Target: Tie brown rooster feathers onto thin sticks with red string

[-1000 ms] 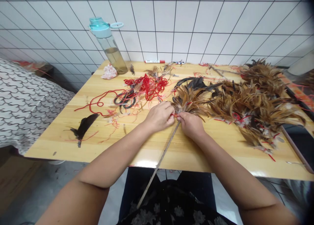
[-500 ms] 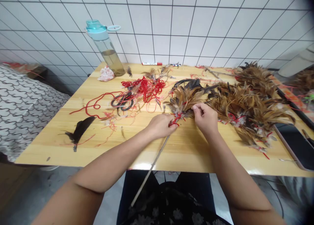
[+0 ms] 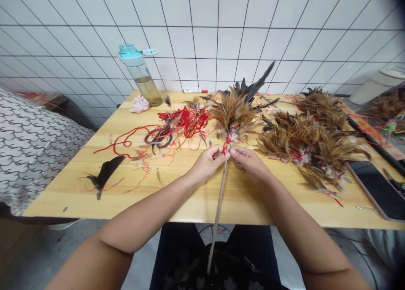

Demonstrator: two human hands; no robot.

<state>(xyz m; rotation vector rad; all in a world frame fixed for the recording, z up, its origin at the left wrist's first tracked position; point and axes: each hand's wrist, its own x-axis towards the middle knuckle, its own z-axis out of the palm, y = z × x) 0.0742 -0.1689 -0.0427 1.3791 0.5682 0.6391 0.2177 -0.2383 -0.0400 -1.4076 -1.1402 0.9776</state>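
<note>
A bundle of brown and black rooster feathers (image 3: 232, 115) stands upright on a thin bamboo stick (image 3: 219, 210), bound at its base with red thread (image 3: 227, 143). My left hand (image 3: 209, 164) pinches the stick just under the binding. My right hand (image 3: 249, 163) meets it from the other side, its fingertips at the same spot. The stick's lower end hangs past the table edge, over my lap. A large heap of loose, thread-tied brown feathers (image 3: 303, 142) lies just right of my right hand.
A tangle of red thread (image 3: 186, 122) lies around dark-handled scissors (image 3: 160, 138) on the wooden table (image 3: 63, 197). Farther back are a water bottle (image 3: 141, 74), tissue (image 3: 139, 105) and a marker (image 3: 195, 91). A dark feather (image 3: 106, 172), patterned bedding (image 3: 31, 150) and a phone (image 3: 376, 191) lie nearby.
My hands have come together at the binding. The stick has swung upright, and the feather bundle now stands up instead of leaning over the table.
</note>
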